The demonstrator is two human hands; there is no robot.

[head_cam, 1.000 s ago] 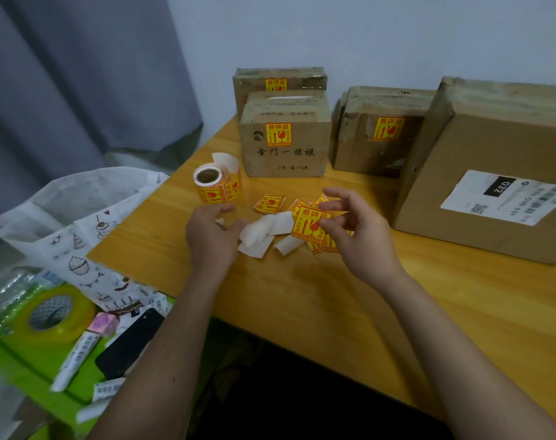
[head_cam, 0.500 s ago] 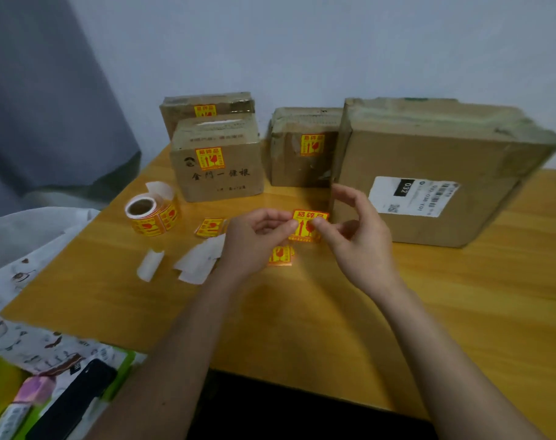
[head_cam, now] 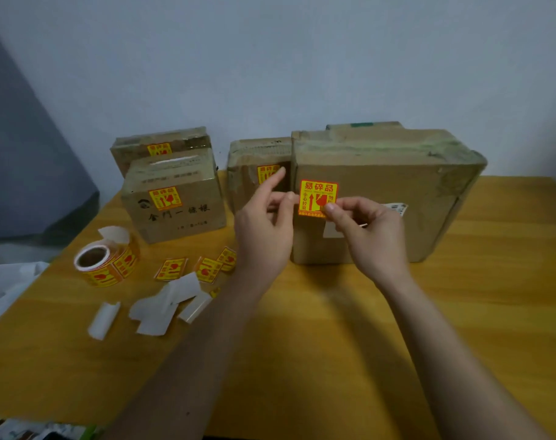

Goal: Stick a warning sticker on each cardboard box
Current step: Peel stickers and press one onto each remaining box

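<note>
Both hands hold one yellow and red warning sticker (head_cam: pixel 317 195) in front of the upper left face of the large cardboard box (head_cam: pixel 387 185). My left hand (head_cam: pixel 264 230) pinches its left edge, my right hand (head_cam: pixel 365 236) its lower right corner. I cannot tell whether the sticker touches the box. Three smaller boxes stand to the left, each with a sticker on it: the front one (head_cam: pixel 175 198), one behind it (head_cam: pixel 159 147), and a middle one (head_cam: pixel 257 166) partly hidden by my left hand.
A roll of stickers (head_cam: pixel 107 263) lies on the wooden table (head_cam: pixel 333 344) at the left. Several loose stickers (head_cam: pixel 206 268) and white backing strips (head_cam: pixel 162 309) lie beside it. A white bag (head_cam: pixel 3 281) hangs off the left edge. The boxes stand against the wall.
Both hands have lifted the sticker from low over the table up to the large box's front face. The camera has swung right and moved closer.
</note>
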